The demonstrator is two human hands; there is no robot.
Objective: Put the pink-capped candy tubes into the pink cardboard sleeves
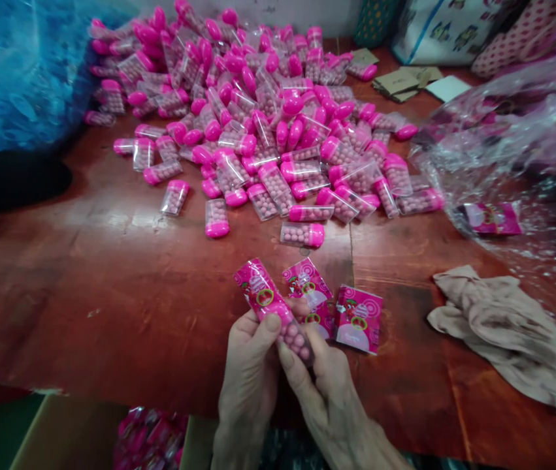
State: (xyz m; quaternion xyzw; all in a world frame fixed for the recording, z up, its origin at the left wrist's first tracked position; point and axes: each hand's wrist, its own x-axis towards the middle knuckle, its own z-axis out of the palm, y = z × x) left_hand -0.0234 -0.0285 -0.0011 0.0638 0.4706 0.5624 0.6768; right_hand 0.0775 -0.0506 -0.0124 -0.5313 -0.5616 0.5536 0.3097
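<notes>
Both hands come up from the bottom edge of the head view and meet close together at the lower middle. The left hand [248, 372] shows its back to the camera, wrist low, fingers curled inward and the thumb stretched up and to the right, its tip pressed against what is pinched between the two hands. The right hand [324, 385] lies just beside it, angled up and to the left from a bare wrist and forearm [356, 444] that runs off the lower edge. Its thumb points up toward the left thumb, the two tips nearly touching, while its fingers are bent and closed behind. Both grips are closed, pinching.
</notes>
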